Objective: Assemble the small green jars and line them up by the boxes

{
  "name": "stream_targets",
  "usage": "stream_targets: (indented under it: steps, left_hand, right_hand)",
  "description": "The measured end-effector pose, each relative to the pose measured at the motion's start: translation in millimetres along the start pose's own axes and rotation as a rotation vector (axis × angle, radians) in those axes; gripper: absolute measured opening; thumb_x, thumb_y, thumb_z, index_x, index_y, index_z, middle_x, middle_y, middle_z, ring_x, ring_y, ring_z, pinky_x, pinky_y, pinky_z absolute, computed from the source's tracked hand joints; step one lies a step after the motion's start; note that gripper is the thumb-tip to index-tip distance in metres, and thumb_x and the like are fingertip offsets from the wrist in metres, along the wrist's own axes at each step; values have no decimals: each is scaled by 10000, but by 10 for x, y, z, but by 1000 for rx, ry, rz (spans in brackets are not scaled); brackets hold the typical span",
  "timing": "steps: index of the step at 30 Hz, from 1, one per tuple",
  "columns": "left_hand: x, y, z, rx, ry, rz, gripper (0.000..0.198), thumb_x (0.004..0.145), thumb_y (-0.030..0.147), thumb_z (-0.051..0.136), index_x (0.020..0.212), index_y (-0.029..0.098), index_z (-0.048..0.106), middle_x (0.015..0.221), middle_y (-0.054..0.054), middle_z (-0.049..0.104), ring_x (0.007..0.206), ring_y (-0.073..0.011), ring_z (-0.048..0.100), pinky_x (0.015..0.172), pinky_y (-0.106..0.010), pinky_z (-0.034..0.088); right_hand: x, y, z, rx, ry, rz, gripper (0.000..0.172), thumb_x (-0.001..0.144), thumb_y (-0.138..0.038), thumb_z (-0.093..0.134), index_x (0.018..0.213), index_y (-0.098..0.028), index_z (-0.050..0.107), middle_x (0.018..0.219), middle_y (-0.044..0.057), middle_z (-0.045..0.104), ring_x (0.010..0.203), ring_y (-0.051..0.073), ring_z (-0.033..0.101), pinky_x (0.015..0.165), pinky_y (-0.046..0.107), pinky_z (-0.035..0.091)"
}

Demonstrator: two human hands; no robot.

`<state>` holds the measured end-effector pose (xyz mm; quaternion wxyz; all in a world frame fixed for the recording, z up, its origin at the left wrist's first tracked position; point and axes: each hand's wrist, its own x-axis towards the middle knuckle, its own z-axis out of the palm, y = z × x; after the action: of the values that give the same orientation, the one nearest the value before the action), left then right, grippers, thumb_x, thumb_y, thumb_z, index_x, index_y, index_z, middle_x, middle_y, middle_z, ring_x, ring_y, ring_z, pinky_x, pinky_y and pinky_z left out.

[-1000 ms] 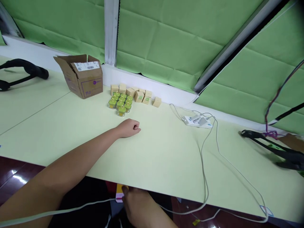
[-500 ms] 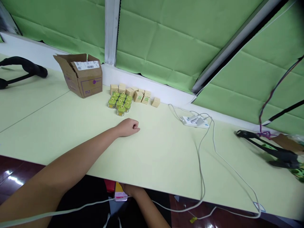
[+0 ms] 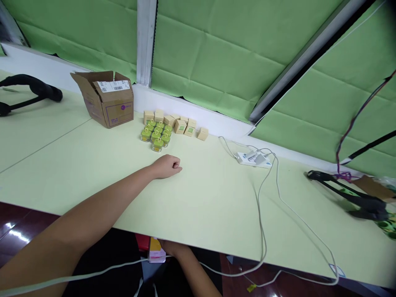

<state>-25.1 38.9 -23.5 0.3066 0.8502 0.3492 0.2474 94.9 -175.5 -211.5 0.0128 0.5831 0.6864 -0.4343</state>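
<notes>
My left hand (image 3: 167,166) rests on the pale table as a closed fist, with nothing visible in it. Just beyond it stands a tight group of small glass jars with green lids (image 3: 157,135), each lid topped by a loop. Below the table's front edge, over my lap, my right hand (image 3: 170,247) is closed on what looks like a phone (image 3: 157,250) with a lit yellow and pink screen. Its fingers are partly hidden by the table edge. A white cable (image 3: 120,266) runs across by the phone.
Several small tan cartons (image 3: 180,126) line the wall behind the jars. Left of them is an open cardboard box (image 3: 119,107). A white power strip (image 3: 253,158) with plugs and trailing cables lies to the right. Black frame-like objects (image 3: 355,197) sit at both table ends.
</notes>
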Motion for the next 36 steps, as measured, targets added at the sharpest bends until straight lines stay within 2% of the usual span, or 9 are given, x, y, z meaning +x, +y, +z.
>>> stream_targets:
  steps: [12,14,17,18,22,25,28,31,36]
  left_hand:
    - [-18,20,-3,-32,6,11,337,800,341,616,622,213,361,592,49,407,570,-124,342,565,-292,269]
    - [-29,53,1,-63,41,32,349,829,352,610,633,213,356,594,52,395,571,-120,337,569,-291,275]
    - [-32,111,-27,-85,201,90,281,892,358,580,709,217,420,641,47,467,597,-125,402,599,-289,327]
    - [-26,120,-51,-64,284,113,237,907,351,573,750,218,455,685,37,514,630,-133,448,630,-292,361]
    - [23,38,-215,144,664,188,64,922,266,555,947,210,534,1016,-67,622,1023,-227,569,963,-373,444]
    - [61,-111,-340,241,830,49,250,881,242,611,1110,202,518,1213,-119,573,1220,-288,517,1091,-459,411]
    - [88,-238,-391,251,886,-138,467,816,292,706,1216,204,481,1309,-150,529,1271,-340,492,1094,-526,430]
    - [119,-301,-365,248,868,-246,579,762,316,761,1256,214,476,1347,-165,516,1285,-378,489,1089,-563,441]
    - [170,-338,-296,283,722,-291,501,767,312,740,1207,217,520,1294,-166,558,1272,-390,520,1063,-565,464]
  right_hand:
    - [-387,-405,-342,-163,-8,29,400,993,-424,449,1328,-504,652,1379,-82,702,1298,272,651,1081,457,510]
    - [-679,-628,-530,-87,-26,-50,423,972,-423,531,1374,-374,652,1356,4,719,1249,262,676,1075,402,515]
    - [-1233,-1024,-1072,79,-441,-374,441,910,-419,677,1330,-285,691,1227,27,772,1115,198,725,967,275,559]
    - [-1398,-1155,-1315,137,-431,-435,407,927,-400,660,1309,-267,704,1205,34,776,1102,185,725,962,267,559]
    - [-1551,-1491,-2305,368,173,-510,275,985,-365,566,1149,-237,745,1148,57,763,1077,195,716,1000,376,559]
    - [-1001,-1406,-2743,605,675,-604,227,929,-391,615,985,-201,726,918,46,745,818,171,709,823,356,588]
    - [-248,-1071,-2811,779,1276,-504,200,877,-381,627,951,-198,657,834,9,694,740,138,650,738,296,556]
    - [204,-723,-2680,744,1295,-277,230,877,-378,568,982,-189,648,872,13,693,712,135,640,722,298,539]
    - [253,-592,-2566,698,1196,-282,261,885,-399,549,1014,-199,658,885,15,699,712,143,649,714,301,538]
